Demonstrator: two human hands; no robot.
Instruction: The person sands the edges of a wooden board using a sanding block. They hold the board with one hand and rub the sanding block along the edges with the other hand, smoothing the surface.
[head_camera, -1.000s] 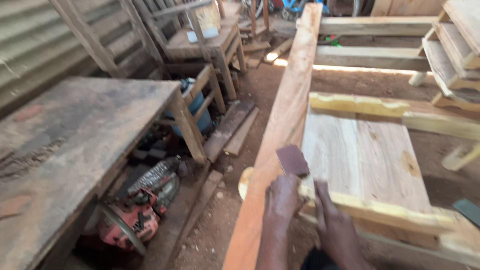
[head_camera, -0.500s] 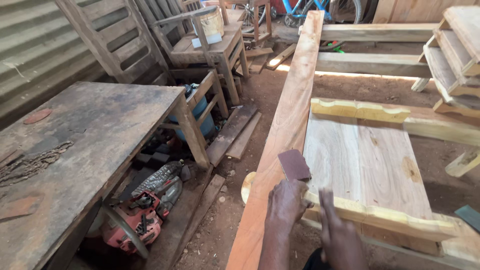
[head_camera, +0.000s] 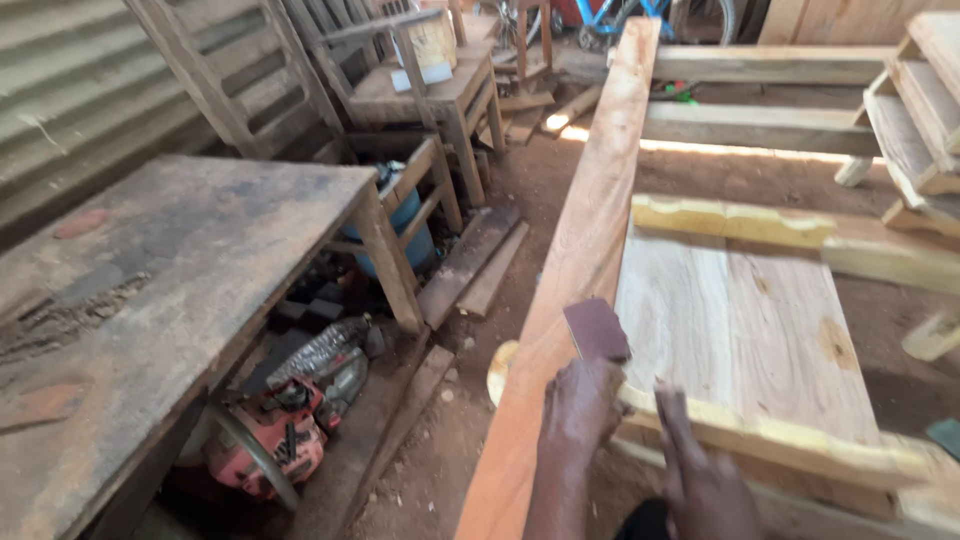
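My left hand (head_camera: 582, 415) presses a dark brown piece of sandpaper (head_camera: 596, 330) against the long reddish plank (head_camera: 590, 230) that runs away from me as the side rail of a wooden frame. My right hand (head_camera: 700, 480) rests on the pale crossbar (head_camera: 800, 440) at the near end of the frame, fingers pointing forward and holding nothing. Light wooden boards (head_camera: 740, 320) fill the frame between the two crossbars.
A worn dark workbench (head_camera: 150, 280) stands at left, with a red chainsaw (head_camera: 280, 430) on the dirt floor beneath it. Small wooden stools and a blue barrel (head_camera: 410, 225) lie beyond. More timber frames (head_camera: 920, 110) sit at right, and a blue bicycle (head_camera: 640, 15) at the back.
My left hand with the sandpaper has slid slightly forward along the plank. The view has shifted a little to the left. My right hand stays on the crossbar.
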